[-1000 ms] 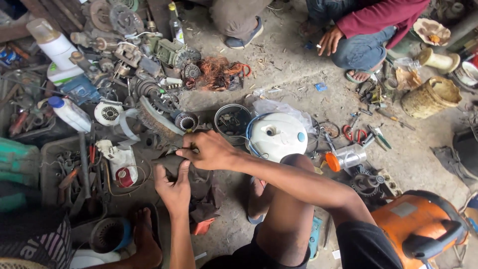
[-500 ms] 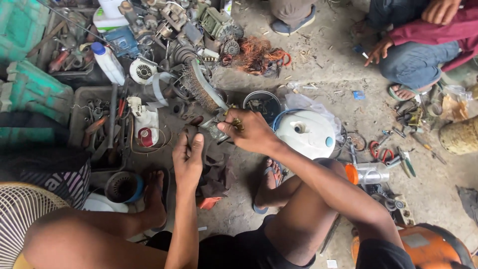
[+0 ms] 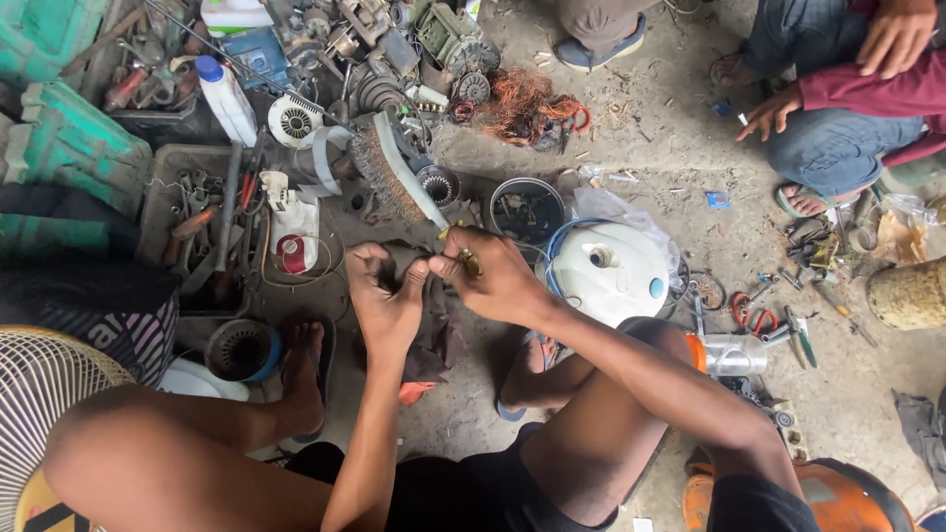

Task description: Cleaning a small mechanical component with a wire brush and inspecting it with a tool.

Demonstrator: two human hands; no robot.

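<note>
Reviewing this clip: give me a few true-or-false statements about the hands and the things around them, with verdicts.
1. Both hands, left hand and right hand, meet over a dark part. True.
2. The white dome-shaped cover lies beside the right hand. True.
3. The tangle of copper wire is held in the left hand. False: it lies on the floor, far from both hands.
4. The white bottle with a blue cap lies on the white cover. False: it is among the parts at upper left.

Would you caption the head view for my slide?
Both hands, left hand and right hand, pinch a small dark part above scattered motor scraps.
</note>
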